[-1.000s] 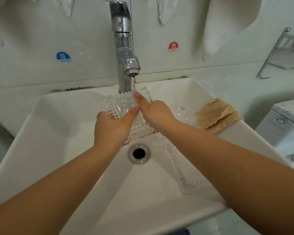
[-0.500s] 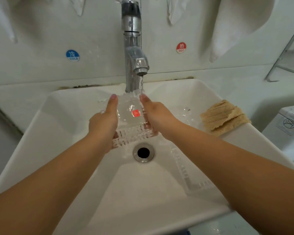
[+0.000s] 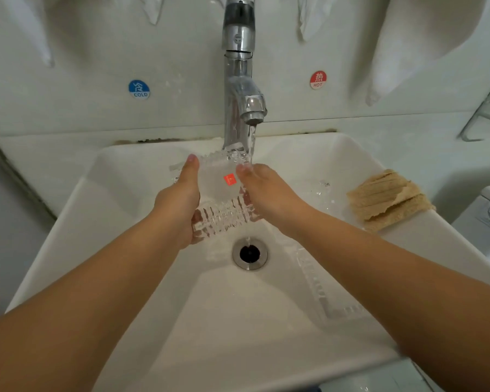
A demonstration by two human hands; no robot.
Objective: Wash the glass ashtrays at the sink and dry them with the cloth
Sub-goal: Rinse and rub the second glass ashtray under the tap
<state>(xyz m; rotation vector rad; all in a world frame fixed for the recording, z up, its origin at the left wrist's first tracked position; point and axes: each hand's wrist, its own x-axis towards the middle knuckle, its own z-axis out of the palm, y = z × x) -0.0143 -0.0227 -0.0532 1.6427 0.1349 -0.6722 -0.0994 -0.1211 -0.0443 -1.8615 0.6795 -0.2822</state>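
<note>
ashtray [image 3: 221, 193] tilted on edge, underside facing camera

Clear glass ashtray [image 3: 224, 193] between fingers: ridged cut pattern, small red sticker [image 3: 229, 179]. Sink [image 3: 142, 250] white, drain [image 3: 249, 253] silver. Faucet [image 3: 239, 75] chrome. Cloth [image 3: 388, 199] right of fingers: tan, ribbed. Wall stickers: blue COLD [image 3: 139, 89], red HOT [image 3: 318, 79].

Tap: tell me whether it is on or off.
On. A stream of water falls from the tap spout onto the ashtray that both hands hold, then runs down to the drain.
</note>
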